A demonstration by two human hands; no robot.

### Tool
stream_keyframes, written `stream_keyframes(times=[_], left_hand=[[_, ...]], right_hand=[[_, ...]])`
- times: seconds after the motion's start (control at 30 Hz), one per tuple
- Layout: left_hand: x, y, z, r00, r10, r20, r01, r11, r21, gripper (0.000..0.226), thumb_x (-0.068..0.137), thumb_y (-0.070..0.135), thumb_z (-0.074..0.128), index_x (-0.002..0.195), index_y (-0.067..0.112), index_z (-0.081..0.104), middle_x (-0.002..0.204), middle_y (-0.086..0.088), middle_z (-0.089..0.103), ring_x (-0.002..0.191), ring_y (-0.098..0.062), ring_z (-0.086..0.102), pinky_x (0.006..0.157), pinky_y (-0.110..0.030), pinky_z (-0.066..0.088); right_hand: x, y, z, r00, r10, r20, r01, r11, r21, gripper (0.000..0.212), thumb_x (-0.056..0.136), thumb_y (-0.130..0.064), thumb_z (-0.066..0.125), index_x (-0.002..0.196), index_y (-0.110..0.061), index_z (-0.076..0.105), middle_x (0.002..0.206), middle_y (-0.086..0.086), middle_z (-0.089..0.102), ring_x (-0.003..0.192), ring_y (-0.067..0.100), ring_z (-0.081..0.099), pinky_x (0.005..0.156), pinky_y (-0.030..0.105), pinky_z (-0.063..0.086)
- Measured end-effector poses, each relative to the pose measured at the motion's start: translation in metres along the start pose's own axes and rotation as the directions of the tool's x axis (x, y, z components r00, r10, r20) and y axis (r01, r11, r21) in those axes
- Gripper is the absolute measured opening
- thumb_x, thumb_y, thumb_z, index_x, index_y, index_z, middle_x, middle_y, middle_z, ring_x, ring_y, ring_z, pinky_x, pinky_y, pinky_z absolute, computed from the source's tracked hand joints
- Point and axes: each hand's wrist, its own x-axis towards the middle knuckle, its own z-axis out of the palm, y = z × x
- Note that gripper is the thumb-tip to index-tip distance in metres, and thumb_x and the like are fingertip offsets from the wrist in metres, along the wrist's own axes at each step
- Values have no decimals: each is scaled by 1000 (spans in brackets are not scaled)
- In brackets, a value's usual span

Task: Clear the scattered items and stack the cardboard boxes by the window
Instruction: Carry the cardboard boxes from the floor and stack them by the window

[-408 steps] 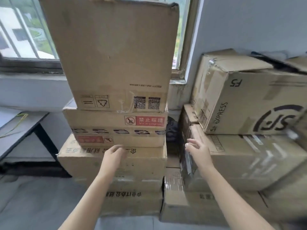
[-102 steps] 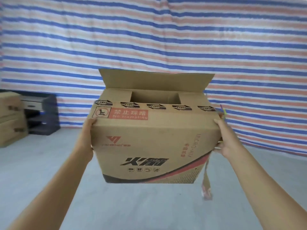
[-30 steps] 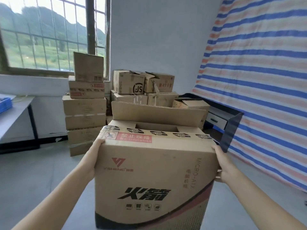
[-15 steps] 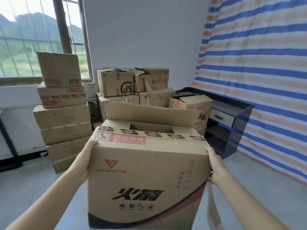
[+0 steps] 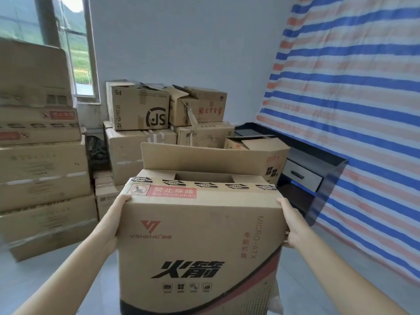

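- Between my arms, short of the stacks, the printed box (image 5: 195, 242) was held up: left grip (image 5: 116, 217) and right grip (image 5: 293, 226) each clasped a side, thumbs over the front corners, fingers hidden.
- Its raised flap (image 5: 204, 159) hid part of the boxes ahead (image 5: 141, 153); I judged a bump likely.
- With nothing beneath, it could slide down.
- Any nudge might topple the tall window stack (image 5: 43, 169).
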Motion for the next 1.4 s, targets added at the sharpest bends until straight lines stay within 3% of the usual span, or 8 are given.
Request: stream_keyframes(times=[0.23,0.37,0.43,0.67,0.83,0.97,1.27,1.4], left_hand=[[126,36,55,997,30,65,-31,999,19,23,94,40,42,85,22,54,78,-7,58,69,-20,50,56,-32,34],[177,41,106,991,17,130,-27,997,78,26,93,42,44,80,23,55,77,-8,59,67,-20,51,55,-31,34],[198,40,137,987,-18,163,-2,993,119,26,91,44,45,81,23,55,77,-8,60,67,-21,53,55,-31,36],[257,24,276,961,-96,259,50,983,179,34,86,50,50,89,19,61,86,-12,66,82,-29,60,85,-40,47],[270,42,405,949,-43,312,-1,990,140,40,85,53,49,102,19,60,92,-10,66,84,-25,60,77,-36,47],[267,72,495,926,107,362,-138,989,61,24,94,39,40,83,26,57,79,2,59,69,-14,51,56,-27,35],[346,146,635,837,447,317,-432,894,-120,22,97,32,36,83,35,52,83,16,56,74,-1,49,60,-22,34],[428,169,677,847,474,240,-440,879,-182,15,93,37,38,90,36,53,91,13,55,76,-4,46,65,-23,35]], right_hand=[[96,-49,48,997,-11,-75,7,999,-52,34,91,-45,45,107,-15,42,92,14,58,74,24,52,93,48,42],[138,-49,46,987,80,-143,-77,997,22,40,91,-47,45,114,-15,39,91,12,55,73,23,50,77,40,45],[162,-49,37,979,132,-159,-124,991,59,39,92,-47,44,113,-15,39,86,11,55,72,23,49,87,44,43],[269,-78,-25,970,159,-186,-131,979,155,32,94,-43,43,101,-12,43,75,10,52,67,23,46,95,44,39],[356,-151,-91,967,38,-254,12,982,190,29,94,-40,45,108,-15,44,75,6,50,66,19,45,80,38,42],[418,-217,-135,928,-125,-352,201,961,188,33,90,-45,46,111,-20,47,85,3,52,72,18,47,79,36,37],[559,-328,-149,841,-334,-425,459,857,235,33,85,-49,44,111,-28,45,103,0,52,91,18,50,73,32,42],[642,-389,-118,833,-436,-341,522,822,226,16,90,-44,42,95,-29,47,89,-1,50,81,15,49,73,32,41]])
